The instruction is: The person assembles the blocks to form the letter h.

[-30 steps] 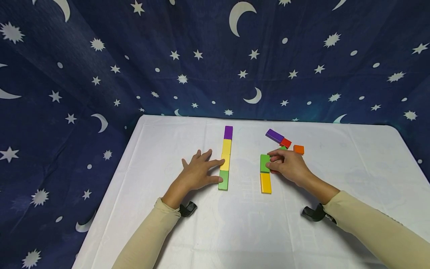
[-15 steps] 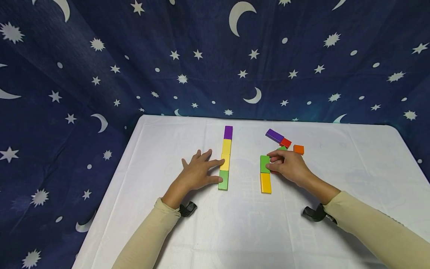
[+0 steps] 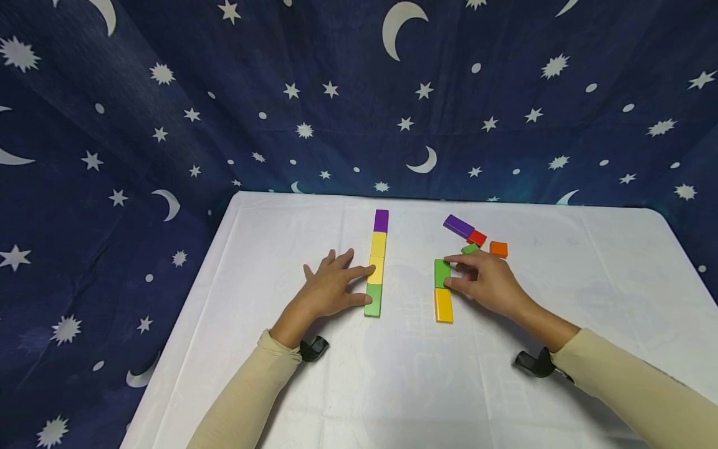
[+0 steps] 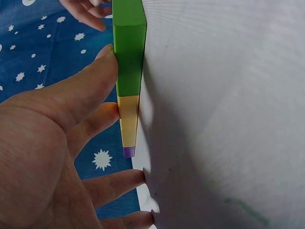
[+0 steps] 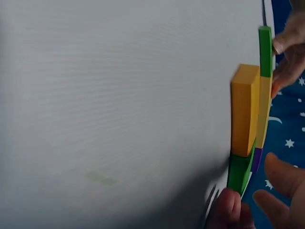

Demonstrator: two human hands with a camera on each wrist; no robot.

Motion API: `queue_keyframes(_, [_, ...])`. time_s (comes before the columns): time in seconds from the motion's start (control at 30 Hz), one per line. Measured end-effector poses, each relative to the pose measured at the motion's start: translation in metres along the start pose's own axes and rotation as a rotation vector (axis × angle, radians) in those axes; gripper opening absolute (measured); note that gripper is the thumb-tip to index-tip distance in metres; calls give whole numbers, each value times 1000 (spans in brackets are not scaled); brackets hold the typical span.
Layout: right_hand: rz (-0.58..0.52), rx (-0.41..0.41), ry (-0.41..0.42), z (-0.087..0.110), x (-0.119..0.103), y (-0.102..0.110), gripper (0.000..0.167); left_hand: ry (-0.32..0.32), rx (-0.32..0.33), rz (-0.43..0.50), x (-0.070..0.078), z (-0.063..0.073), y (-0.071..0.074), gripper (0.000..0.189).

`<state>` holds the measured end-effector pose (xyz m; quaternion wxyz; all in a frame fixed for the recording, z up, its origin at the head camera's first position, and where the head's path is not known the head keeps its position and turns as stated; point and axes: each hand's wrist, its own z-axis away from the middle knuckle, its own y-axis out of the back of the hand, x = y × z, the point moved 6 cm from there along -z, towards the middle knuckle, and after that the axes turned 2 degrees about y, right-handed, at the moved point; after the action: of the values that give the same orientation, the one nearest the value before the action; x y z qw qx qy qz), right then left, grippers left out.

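My left hand (image 3: 331,285) lies spread along a straight row of blocks, thumb on the light green block (image 3: 373,310) and index finger on a yellow block (image 3: 376,277). Another yellow block (image 3: 378,244) and a purple block (image 3: 381,221) continue that row away from me. To the right, my right hand (image 3: 487,280) has thumb and index finger apart, their tips at the right edge of a green block (image 3: 441,272). Directly below it, end to end, lies an orange-yellow block (image 3: 444,305). In the right wrist view this orange-yellow block (image 5: 244,112) stands thicker than the row behind.
Beyond my right hand lie a purple block (image 3: 459,226) against a red block (image 3: 477,238), a partly hidden green block (image 3: 470,248) and an orange block (image 3: 498,249). A white cloth covers the table (image 3: 392,386). A star-patterned curtain (image 3: 359,125) hangs behind.
The green block has slid slightly toward me and now meets the orange-yellow block. My right thumb and index finger have spread apart, and the forearm has shifted slightly right. My left hand stays put.
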<state>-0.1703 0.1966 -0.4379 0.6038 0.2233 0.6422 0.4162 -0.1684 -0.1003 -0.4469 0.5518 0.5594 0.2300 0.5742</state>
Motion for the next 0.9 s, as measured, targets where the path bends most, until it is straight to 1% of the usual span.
queue_keyframes(0.07, [34,8,53,6,-2,0,51,0,0,1,0,0,0,65])
queue_keyframes(0.13, [45,9,89,11,-3,0,52,2,-1,1,0,0,0,65])
queue_keyframes(0.3, [38,6,144,19,-4,-4,53,10,-7,-2,-1,0,0,65])
queue_keyframes(0.4, [41,-6,150,20,-4,-5,51,9,-9,-7,-1,0,0,65])
queue_keyframes(0.57, [61,-25,135,20,-4,-6,50,5,-6,-3,0,-1,0,65])
queue_keyframes(0.9, [70,-20,143,21,-4,-7,49,8,-8,-3,0,-1,0,65])
